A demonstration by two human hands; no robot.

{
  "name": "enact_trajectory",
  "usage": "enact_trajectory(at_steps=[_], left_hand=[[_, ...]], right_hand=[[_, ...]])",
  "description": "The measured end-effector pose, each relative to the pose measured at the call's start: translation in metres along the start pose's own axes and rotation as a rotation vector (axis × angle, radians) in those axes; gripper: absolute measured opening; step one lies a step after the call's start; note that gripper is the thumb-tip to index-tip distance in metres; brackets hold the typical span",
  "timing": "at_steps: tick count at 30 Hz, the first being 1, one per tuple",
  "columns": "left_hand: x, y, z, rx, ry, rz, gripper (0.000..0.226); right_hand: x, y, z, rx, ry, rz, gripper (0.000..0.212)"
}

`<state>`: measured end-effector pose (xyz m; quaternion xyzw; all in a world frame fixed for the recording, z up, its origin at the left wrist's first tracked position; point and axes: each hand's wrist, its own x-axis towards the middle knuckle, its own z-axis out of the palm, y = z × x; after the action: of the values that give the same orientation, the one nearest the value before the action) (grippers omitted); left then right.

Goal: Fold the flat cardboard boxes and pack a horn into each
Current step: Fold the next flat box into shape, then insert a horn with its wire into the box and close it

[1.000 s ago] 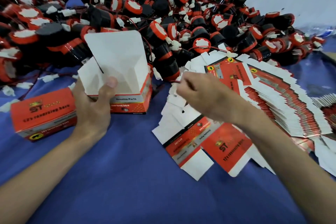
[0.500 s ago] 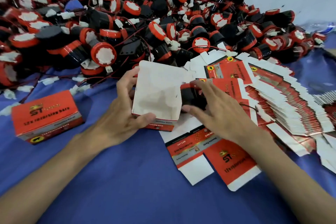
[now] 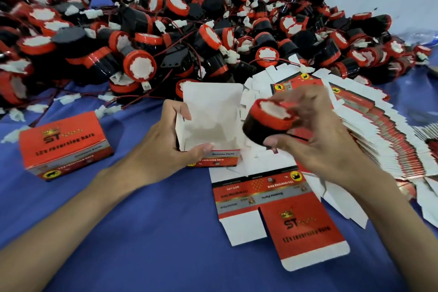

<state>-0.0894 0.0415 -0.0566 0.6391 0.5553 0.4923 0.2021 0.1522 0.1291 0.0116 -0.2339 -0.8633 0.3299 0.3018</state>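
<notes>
Horn [image 3: 267, 123]: now lifted off the flat boxes [image 3: 305, 232], red face up, pinched in the right hand [image 3: 315, 142] just right of the open box [image 3: 213, 111]. Box: since set upright, left hand [image 3: 166, 149] gripping its near-left corner.

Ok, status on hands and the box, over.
Left hand holds open box, lid flap up. Right hand grips horn beside the box mouth, not yet in. Nothing blocking the opening.

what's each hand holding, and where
Right hand grips a horn, thumb on black body, fingers on red end; left hand holds the open box by its near-left corner.
</notes>
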Motion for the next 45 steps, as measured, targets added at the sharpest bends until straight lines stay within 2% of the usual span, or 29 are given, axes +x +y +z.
enact_trajectory(at_steps=[3, 6, 8, 10, 13, 17, 20, 24, 27, 29, 31, 34, 38, 41, 45], left_hand=[[0.000, 0.003, 0.000, 0.045, 0.046, 0.062, 0.048], [0.002, 0.000, 0.001, 0.022, 0.051, 0.024, 0.067], [0.002, -0.001, 0.000, 0.013, 0.049, 0.007, 0.077], [0.001, 0.002, -0.001, 0.024, 0.043, 0.042, 0.063], [0.000, 0.006, 0.000, 0.054, 0.044, 0.015, 0.055], [0.000, 0.005, 0.000, 0.086, 0.040, 0.024, 0.058], [-0.001, 0.006, -0.001, 0.075, 0.031, 0.013, 0.057], [0.000, 0.005, -0.001, 0.083, 0.022, 0.024, 0.054], [-0.001, 0.003, -0.002, 0.090, 0.021, 0.038, 0.055], [-0.001, 0.002, -0.002, 0.087, 0.030, 0.018, 0.056], [0.000, 0.003, -0.001, 0.104, 0.038, 0.020, 0.058], [0.001, 0.008, -0.002, 0.043, 0.040, 0.025, 0.065], [0.001, 0.005, -0.004, -0.038, 0.026, -0.003, 0.064], [0.001, 0.007, -0.004, 0.029, 0.026, 0.015, 0.063], [0.000, 0.007, -0.004, 0.045, 0.035, 0.031, 0.055]], right_hand=[[0.012, -0.023, 0.002, 0.045, 0.061, -0.299, 0.050], [0.031, -0.043, 0.021, -0.192, -0.035, -0.426, 0.056], [0.039, -0.043, 0.033, -0.404, -0.153, -0.424, 0.063], [0.041, -0.038, 0.036, -0.547, -0.253, -0.336, 0.063], [0.036, -0.031, 0.023, -0.662, -0.313, -0.191, 0.062], [0.035, -0.040, 0.013, -0.886, -0.385, -0.133, 0.053], [0.037, -0.062, 0.016, -1.109, -0.333, -0.234, 0.045], [0.038, -0.097, 0.009, -1.289, -0.102, -0.265, 0.046], [0.044, -0.105, -0.011, -1.138, -0.034, -0.274, 0.052], [0.048, -0.108, -0.013, -0.953, -0.073, -0.306, 0.054], [0.050, -0.107, 0.002, -0.816, -0.157, -0.253, 0.051], [0.050, -0.077, 0.036, -0.771, -0.248, -0.139, 0.048], [0.043, -0.036, 0.046, -0.687, -0.153, -0.157, 0.043], [0.036, -0.024, 0.044, -0.676, -0.135, -0.274, 0.025], [0.038, -0.024, 0.050, -0.596, -0.067, -0.292, 0.004]])
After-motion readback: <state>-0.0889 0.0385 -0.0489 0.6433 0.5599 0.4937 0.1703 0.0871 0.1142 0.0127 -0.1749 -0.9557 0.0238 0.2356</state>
